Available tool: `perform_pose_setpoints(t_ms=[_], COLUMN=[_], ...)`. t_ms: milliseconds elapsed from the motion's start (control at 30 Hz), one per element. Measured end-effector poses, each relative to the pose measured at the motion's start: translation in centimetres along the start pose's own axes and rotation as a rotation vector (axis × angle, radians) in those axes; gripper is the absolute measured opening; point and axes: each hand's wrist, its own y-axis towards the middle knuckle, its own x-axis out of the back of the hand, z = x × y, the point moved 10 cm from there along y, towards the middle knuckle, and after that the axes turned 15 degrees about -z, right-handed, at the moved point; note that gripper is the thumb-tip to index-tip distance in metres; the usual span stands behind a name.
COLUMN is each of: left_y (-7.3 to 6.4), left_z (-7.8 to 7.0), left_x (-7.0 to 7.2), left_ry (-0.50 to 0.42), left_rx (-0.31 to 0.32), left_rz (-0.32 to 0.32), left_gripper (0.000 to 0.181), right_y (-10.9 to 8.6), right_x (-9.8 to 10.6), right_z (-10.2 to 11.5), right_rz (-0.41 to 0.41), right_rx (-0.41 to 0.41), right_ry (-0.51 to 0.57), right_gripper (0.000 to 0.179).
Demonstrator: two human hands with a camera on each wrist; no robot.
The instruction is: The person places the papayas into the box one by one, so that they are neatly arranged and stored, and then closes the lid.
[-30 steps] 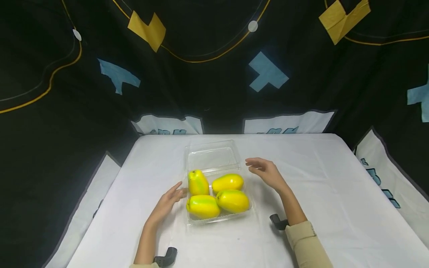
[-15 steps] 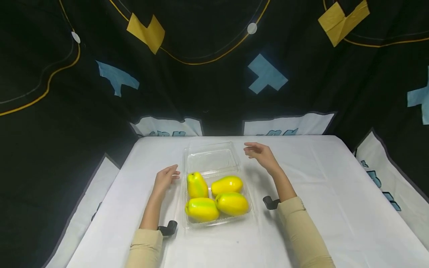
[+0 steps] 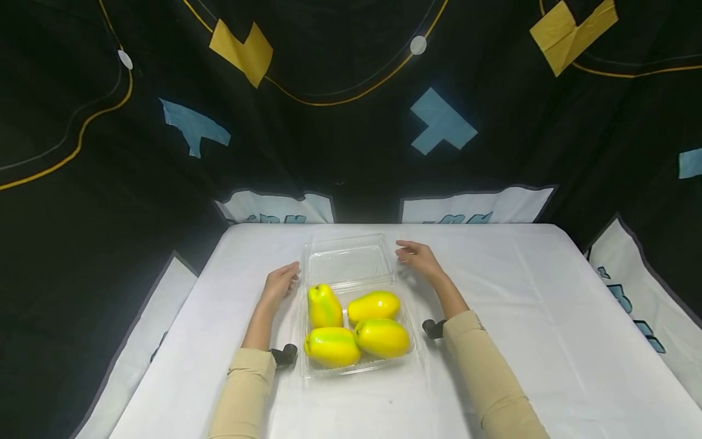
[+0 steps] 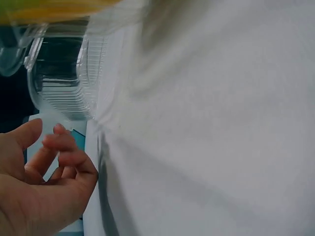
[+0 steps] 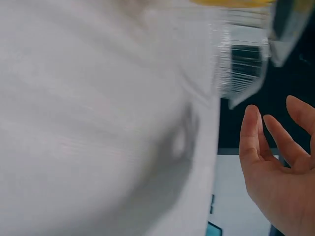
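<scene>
A clear plastic clamshell box [image 3: 362,369] lies unfolded on the table, its lid [image 3: 347,256] tipped back toward the far edge. Inside the near half are several yellow-green papayas [image 3: 382,338], smooth and rounded. My left hand [image 3: 281,281] is beside the lid's left edge; in the left wrist view its fingers [image 4: 74,160] are loosely bent with nothing between them. At the lid's right edge is my right hand [image 3: 419,257], fingertips close to the plastic. The right wrist view shows its fingers [image 5: 251,132] relaxed, apart and holding nothing.
A white cloth covers the table [image 3: 493,292]. Behind it hangs a dark curtain [image 3: 351,164] with gold and blue patches. Each wrist carries a dark camera mount, the left one [image 3: 285,355] close to the box's left side.
My left hand has moved away from the box's near half, forward to beside the lid. My right hand has reached forward and slightly left to the lid's right edge. The papayas stay put.
</scene>
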Motion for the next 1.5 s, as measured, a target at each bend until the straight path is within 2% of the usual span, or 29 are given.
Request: perform_pose_setpoints(t_ms=[200, 400, 533, 767, 1033, 1233, 1500], left_y=[0.1, -0.2, -0.5, -0.3, -0.6, -0.9, -1.6], left_z=[0.1, -0.5, -0.8, -1.1, -2.4, -3.2, -4.1], left_x=[-1.0, -1.5, -1.6, -1.5, -1.1, -0.6, 0.1], left_ry=[-0.039, -0.122, -0.113, -0.090, -0.166, -0.185, -0.252], left_rx=[0.034, 0.036, 0.019, 0.003, -0.030, -0.057, -0.093], left_rz=[0.015, 0.033, 0.047, 0.035, 0.036, 0.017, 0.009], left_gripper=[0.050, 0.043, 0.043, 0.042, 0.042, 0.043, 0.043], right_y=[0.0, 0.1, 0.1, 0.1, 0.1, 0.1, -0.6], right_x=[-0.9, -1.3, -1.4, -1.3, -0.9, -0.3, 0.3], right_z=[-1.0, -1.8, -2.1, -1.7, -0.3, -0.1, 1.6], right_rz=[0.036, 0.028, 0.023, 0.018, 0.009, -0.025, -0.016], right_rx=[-0.023, -0.072, -0.088, -0.039, 0.037, 0.028, 0.047], right_ry=[0.034, -0.037, -0.077, -0.081, 0.029, 0.082, 0.279], right_gripper=[0.043, 0.043, 0.042, 0.043, 0.044, 0.045, 0.048])
